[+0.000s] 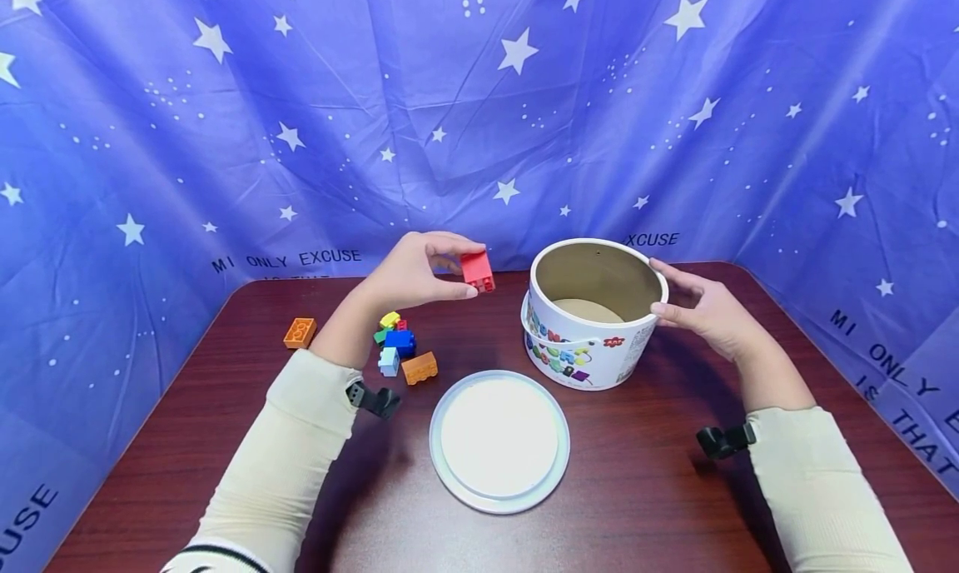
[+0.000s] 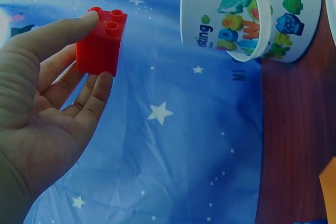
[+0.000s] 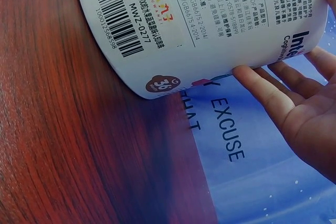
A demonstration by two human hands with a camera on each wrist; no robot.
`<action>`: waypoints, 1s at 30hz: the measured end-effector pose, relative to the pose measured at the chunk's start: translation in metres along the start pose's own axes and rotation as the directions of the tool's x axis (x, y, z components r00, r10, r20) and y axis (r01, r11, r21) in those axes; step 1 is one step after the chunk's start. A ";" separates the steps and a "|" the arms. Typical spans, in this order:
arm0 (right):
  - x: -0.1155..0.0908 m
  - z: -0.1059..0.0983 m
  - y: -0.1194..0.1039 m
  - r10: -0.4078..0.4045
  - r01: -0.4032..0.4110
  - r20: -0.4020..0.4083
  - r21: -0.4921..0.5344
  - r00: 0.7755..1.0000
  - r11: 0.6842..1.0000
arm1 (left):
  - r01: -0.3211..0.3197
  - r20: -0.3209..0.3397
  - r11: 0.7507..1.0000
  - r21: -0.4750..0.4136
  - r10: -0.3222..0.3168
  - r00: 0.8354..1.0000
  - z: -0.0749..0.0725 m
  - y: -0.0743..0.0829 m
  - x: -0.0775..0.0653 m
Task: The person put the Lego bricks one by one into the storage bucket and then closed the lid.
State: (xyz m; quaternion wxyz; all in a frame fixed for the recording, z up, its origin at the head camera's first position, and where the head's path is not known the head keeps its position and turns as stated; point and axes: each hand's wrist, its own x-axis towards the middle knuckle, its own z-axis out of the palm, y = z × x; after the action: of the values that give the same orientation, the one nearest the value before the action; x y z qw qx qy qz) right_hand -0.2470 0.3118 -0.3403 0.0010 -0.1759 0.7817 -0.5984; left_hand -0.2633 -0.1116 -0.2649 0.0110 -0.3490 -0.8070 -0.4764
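Red toy brick [image 1: 477,271], glossy and boxy, is held above the table [image 1: 637,481] in your left hand [image 1: 408,269], just left of a white bucket [image 1: 580,352] and apart from it. Your left thumb and fingers pinch its sides, parted only by its width. Round hollow studs crown one end; your left wrist view shows three, one partly behind your thumb, while your fingers hide the brick's far side.

Your right hand [image 1: 708,315] is loosely spread, fingertips and thumb touching the bucket near its rim; some of those fingers run out of frame in your right wrist view. That view also crops the bucket's printed label and barcode. From above, the front wall conceals part of the tan bottom.

The bucket is smooth-walled and round, its pale handle hanging down its side. Before it lies a flat, round white lid [image 1: 499,435], its surface glaring. Small bricks [image 1: 400,342] cluster by your left forearm, some overlapping too closely to separate, on dark reddish wood grain. Creased blue star-print fabric [image 1: 449,156] hangs behind.
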 end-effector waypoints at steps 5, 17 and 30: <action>0.000 0.000 0.000 0.003 -0.003 0.004 -0.028 1.000 1.000 | -0.017 0.019 1.000 -0.003 0.018 1.000 0.005 0.004 0.011; 0.000 0.000 -0.002 -0.004 0.004 0.002 -0.028 1.000 1.000 | 0.041 0.064 0.999 0.010 -0.042 0.997 0.014 0.014 0.041; -0.001 0.001 -0.002 0.022 -0.022 -0.015 0.005 1.000 1.000 | 0.082 0.150 0.993 -0.080 -0.069 0.986 0.039 0.023 0.078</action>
State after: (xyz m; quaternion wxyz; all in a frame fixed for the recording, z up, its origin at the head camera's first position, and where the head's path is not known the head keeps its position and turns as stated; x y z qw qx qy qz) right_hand -0.2452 0.3107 -0.3391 0.0021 -0.1631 0.7820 -0.6015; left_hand -0.2973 -0.0315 -0.2413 -0.0815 -0.3526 -0.7970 -0.4836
